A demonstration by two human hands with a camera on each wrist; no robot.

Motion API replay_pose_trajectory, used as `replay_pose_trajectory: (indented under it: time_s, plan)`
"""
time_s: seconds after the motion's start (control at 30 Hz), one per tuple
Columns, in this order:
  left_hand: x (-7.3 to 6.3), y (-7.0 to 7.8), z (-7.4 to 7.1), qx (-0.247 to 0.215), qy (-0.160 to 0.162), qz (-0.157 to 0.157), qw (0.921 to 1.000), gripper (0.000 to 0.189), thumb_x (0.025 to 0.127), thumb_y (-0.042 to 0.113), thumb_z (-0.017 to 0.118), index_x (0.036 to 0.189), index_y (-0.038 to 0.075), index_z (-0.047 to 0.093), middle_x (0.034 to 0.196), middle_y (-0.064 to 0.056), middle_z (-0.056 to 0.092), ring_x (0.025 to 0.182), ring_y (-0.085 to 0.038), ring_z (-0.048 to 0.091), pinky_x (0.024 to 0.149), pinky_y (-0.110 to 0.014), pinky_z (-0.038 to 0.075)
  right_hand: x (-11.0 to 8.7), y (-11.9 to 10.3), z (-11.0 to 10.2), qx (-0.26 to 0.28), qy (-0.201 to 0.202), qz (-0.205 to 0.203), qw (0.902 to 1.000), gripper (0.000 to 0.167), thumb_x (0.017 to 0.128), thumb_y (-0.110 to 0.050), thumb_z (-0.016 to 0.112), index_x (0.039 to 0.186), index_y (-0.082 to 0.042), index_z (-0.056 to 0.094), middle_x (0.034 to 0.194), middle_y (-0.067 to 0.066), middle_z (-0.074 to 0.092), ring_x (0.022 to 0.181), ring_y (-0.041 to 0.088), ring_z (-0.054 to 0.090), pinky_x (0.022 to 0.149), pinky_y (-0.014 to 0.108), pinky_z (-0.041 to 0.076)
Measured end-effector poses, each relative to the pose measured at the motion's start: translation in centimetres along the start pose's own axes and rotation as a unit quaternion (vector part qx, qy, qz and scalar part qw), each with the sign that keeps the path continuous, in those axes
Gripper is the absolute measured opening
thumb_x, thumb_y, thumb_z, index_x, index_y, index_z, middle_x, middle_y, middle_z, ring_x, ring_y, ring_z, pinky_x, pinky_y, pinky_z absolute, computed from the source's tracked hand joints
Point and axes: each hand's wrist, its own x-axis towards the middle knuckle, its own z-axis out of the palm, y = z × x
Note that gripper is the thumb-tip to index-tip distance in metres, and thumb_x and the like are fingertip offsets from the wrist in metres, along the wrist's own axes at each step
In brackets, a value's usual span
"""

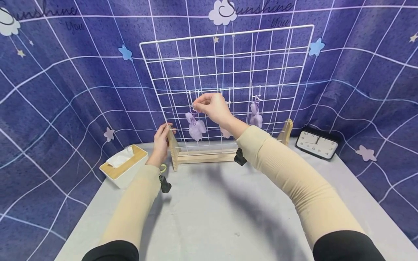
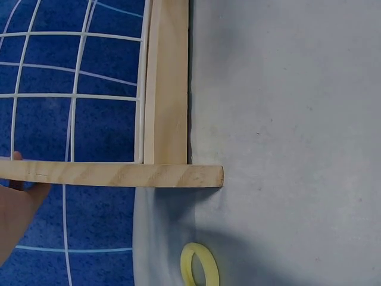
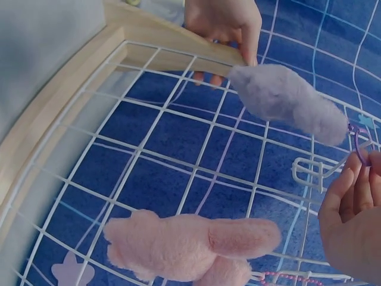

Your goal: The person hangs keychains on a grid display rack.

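Observation:
My right hand point(image 1: 213, 108) pinches the purple strap point(image 3: 361, 146) of a fluffy lavender plush keychain point(image 1: 197, 129) in front of a white wire grid rack point(image 1: 226, 35). The plush hangs below the fingers. In the right wrist view, a white wire hook point(image 3: 306, 171) sticks out beside those fingers. At the rack's left side, my left hand point(image 1: 160, 143) grips the wooden end post point(image 2: 119, 174), fingers behind it. A pink plush keychain point(image 3: 178, 241) hangs on the grid, partly hidden by my right arm in the head view. Farther right hangs another lavender plush keychain point(image 1: 256, 116).
A tissue box point(image 1: 125, 165) with a wooden lid stands left of the rack, and a clock point(image 1: 316, 143) stands at the right. Near the left post lies a yellow ring point(image 2: 189, 262). Behind everything hangs a blue patterned curtain point(image 1: 81, 119).

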Motion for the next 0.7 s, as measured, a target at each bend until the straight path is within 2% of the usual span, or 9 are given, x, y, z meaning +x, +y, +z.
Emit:
replay_pose_trajectory:
  time_s: [0.1,0.3,0.43,0.57,0.7]
  plan:
    - [0.46,-0.67,-0.15,-0.001,0.009,-0.001,1.0,0.022,0.109,0.029,0.05,0.12,0.015,0.063,0.116,-0.016,0.067,0.109,-0.023,0.061,0.094,-0.04,0.042,0.06,0.01,0.17,-0.012,0.011,0.002,0.9999,0.007,0.095,-0.006,0.072,0.097,0.001,0.074,0.089,0.01,0.074,0.089,0.032,0.07,0.078,0.027,0.055]
    - [0.39,-0.67,-0.3,-0.007,0.009,-0.014,0.9998,0.02,0.109,0.03,0.049,0.118,0.019,0.064,0.115,-0.014,0.067,0.114,-0.028,0.06,0.097,-0.044,0.039,0.24,0.16,0.57,-0.052,0.031,0.011,0.9981,0.009,0.095,-0.01,0.073,0.096,-0.001,0.075,0.088,0.007,0.075,0.084,0.024,0.071,0.077,0.026,0.055]
    - [0.28,-0.64,-0.3,-0.009,0.009,-0.012,0.9998,0.023,0.109,0.03,0.049,0.122,0.015,0.062,0.112,-0.011,0.069,0.109,-0.025,0.061,0.098,-0.045,0.038,0.35,0.27,0.74,-0.059,0.042,0.026,0.9971,0.009,0.096,-0.011,0.073,0.097,-0.002,0.075,0.089,0.007,0.075,0.083,0.02,0.071,0.077,0.026,0.055]
    - [0.3,-0.6,-0.28,-0.002,0.004,-0.014,0.9999,0.032,0.11,0.028,0.047,0.131,0.006,0.057,0.105,-0.003,0.071,0.102,-0.016,0.062,0.097,-0.044,0.038,0.45,0.36,0.83,-0.06,0.051,0.041,0.996,0.009,0.096,-0.012,0.073,0.098,-0.003,0.075,0.091,0.008,0.074,0.082,0.018,0.07,0.077,0.026,0.055]
    - [0.42,-0.49,-0.23,-0.004,0.001,-0.017,0.9998,0.034,0.11,0.026,0.046,0.135,0.003,0.054,0.098,0.005,0.07,0.099,-0.014,0.062,0.099,-0.047,0.035,0.49,0.47,0.93,-0.065,0.054,0.051,0.9951,0.01,0.096,-0.012,0.073,0.099,-0.003,0.075,0.092,0.008,0.075,0.085,0.021,0.071,0.077,0.027,0.055]
